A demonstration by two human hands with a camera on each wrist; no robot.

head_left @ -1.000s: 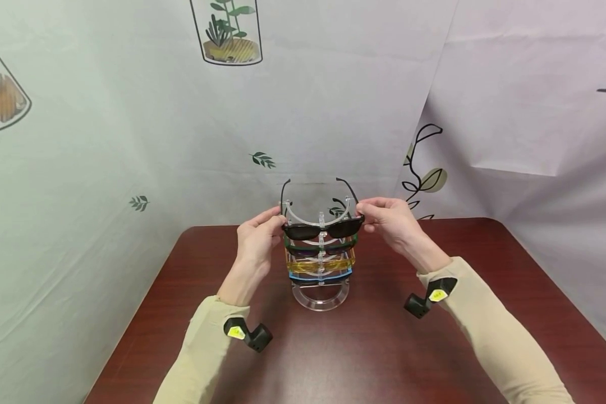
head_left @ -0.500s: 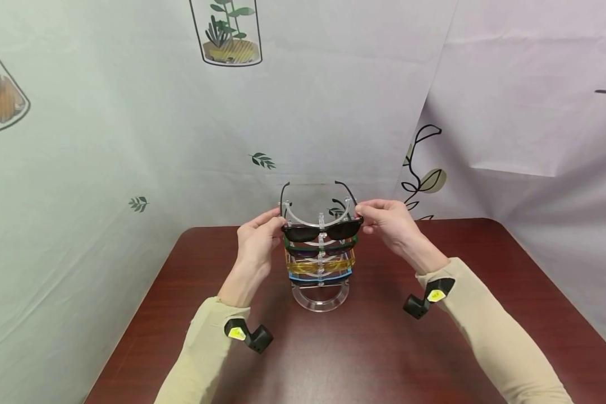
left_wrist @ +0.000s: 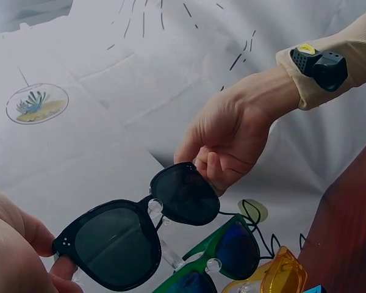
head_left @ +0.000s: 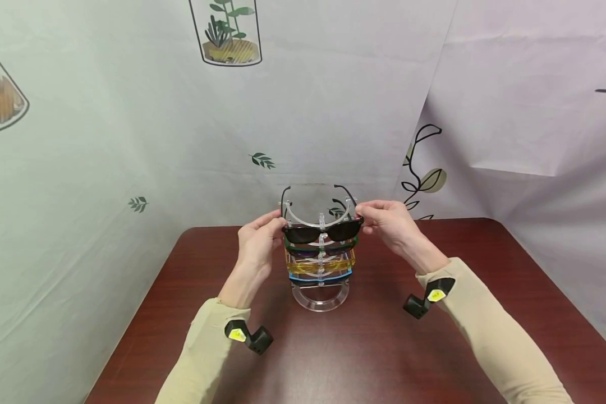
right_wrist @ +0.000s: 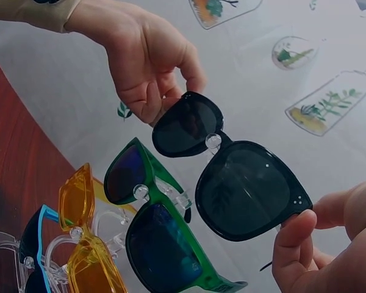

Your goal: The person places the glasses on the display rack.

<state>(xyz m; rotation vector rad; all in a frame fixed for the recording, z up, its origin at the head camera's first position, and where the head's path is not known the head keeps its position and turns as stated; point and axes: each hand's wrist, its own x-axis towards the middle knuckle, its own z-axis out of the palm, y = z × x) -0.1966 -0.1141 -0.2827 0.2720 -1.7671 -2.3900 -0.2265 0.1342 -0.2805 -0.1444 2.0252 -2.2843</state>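
Black sunglasses point(head_left: 303, 234) with dark lenses sit at the upper part of a clear display stand point(head_left: 319, 304), temples pointing back. My left hand point(head_left: 255, 241) pinches their left end near the hinge. At the opposite end, my right hand point(head_left: 391, 224) pinches the other hinge between thumb and fingers. The right wrist view shows a clear peg point(right_wrist: 213, 141) at the bridge of the black sunglasses. Below them on the stand are green sunglasses point(right_wrist: 165, 238), yellow glasses point(right_wrist: 79, 198) and blue-framed glasses point(right_wrist: 41, 226).
The stand rests on a dark red table point(head_left: 373, 348). Behind it hangs a pale cloth backdrop point(head_left: 333, 112) printed with plants and jars. A small black camera point(head_left: 260, 339) is strapped to the left sleeve, and another camera point(head_left: 416, 306) to the right.
The black sunglasses have tilted slightly, their temple tips dropping a little. Both hands keep their pinch at the hinges and have barely moved.
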